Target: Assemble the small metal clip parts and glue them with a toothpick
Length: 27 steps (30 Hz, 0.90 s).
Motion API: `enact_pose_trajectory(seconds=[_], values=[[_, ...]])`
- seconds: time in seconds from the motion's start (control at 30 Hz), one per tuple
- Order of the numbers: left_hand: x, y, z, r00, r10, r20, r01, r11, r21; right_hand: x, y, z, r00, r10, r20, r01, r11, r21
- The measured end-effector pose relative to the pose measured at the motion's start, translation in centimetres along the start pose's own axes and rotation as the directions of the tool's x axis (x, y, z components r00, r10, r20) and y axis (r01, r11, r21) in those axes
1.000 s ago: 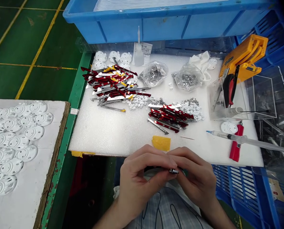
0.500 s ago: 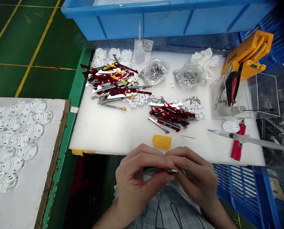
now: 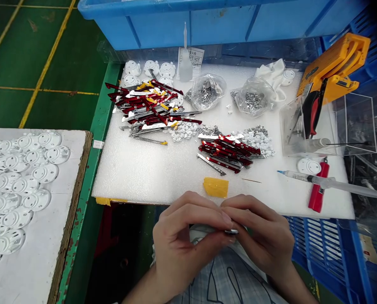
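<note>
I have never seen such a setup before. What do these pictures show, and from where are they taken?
There is no robot here: these are a person's two bare hands. Every picture comes from one camera worn on the person's head, looking forward and down.

The left hand pinches a small shiny piece; the fingers of the right hand are close against it. The fingers hide too much to tell its shape.

On the white work surface lie two piles of red and silver strips, two clear bags of tiny metallic parts, and a yellow piece. At the right, a syringe lies across a red tool.
</note>
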State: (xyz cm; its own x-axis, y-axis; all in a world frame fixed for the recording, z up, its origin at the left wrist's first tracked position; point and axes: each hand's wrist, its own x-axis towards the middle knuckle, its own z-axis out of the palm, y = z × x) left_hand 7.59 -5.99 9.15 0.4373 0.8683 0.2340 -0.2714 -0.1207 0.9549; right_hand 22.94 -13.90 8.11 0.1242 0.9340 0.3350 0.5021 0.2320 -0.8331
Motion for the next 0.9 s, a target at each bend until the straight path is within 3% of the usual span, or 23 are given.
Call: enact_pose_trajectory(seconds=[0.17,0.3,0.37,0.47,0.57,0.63,0.7,0.77,0.9], values=[[0.2,-0.2,0.1,0.998,0.068,0.000,-0.068,0.998,-0.007,-0.1,0.1,0.1,1.000,0.002,0.011,-0.002,1.000,0.016],[0.3,0.0,-0.2,0.994,-0.064,0.085,0.070,0.996,-0.058,-0.2,0.3,0.3,0.999,0.052,0.010,-0.053,0.981,0.185],[0.4,-0.1,-0.5,0.977,-0.152,0.146,0.165,0.983,-0.081,-0.2,0.5,0.5,0.992,0.118,0.051,-0.128,0.927,0.353],[0.7,-0.4,-0.7,0.962,-0.214,0.171,0.235,0.965,-0.114,-0.2,0.8,0.8,0.962,0.193,0.194,-0.271,0.769,0.579],[0.9,-0.7,-0.6,0.959,-0.236,0.157,0.265,0.942,-0.205,-0.4,1.0,1.2,0.931,0.199,0.304,-0.358,0.646,0.674],[0.9,-0.7,-0.3,0.965,-0.233,0.117,0.254,0.943,-0.214,-0.4,1.0,1.4,0.943,0.225,0.245,-0.332,0.694,0.639],[0.9,-0.6,-0.1,0.974,-0.218,0.068,0.226,0.959,-0.169,-0.5,0.9,1.5,0.963,0.243,0.120,-0.269,0.798,0.540],[0.8,-0.4,0.1,0.980,-0.199,0.034,0.201,0.973,-0.116,-0.4,0.8,1.5,0.978,0.205,0.033,-0.199,0.876,0.439],[0.4,-0.2,0.2,0.993,-0.118,-0.011,0.117,0.992,-0.048,0.0,0.5,1.7,0.990,0.136,-0.023,-0.120,0.933,0.340]])
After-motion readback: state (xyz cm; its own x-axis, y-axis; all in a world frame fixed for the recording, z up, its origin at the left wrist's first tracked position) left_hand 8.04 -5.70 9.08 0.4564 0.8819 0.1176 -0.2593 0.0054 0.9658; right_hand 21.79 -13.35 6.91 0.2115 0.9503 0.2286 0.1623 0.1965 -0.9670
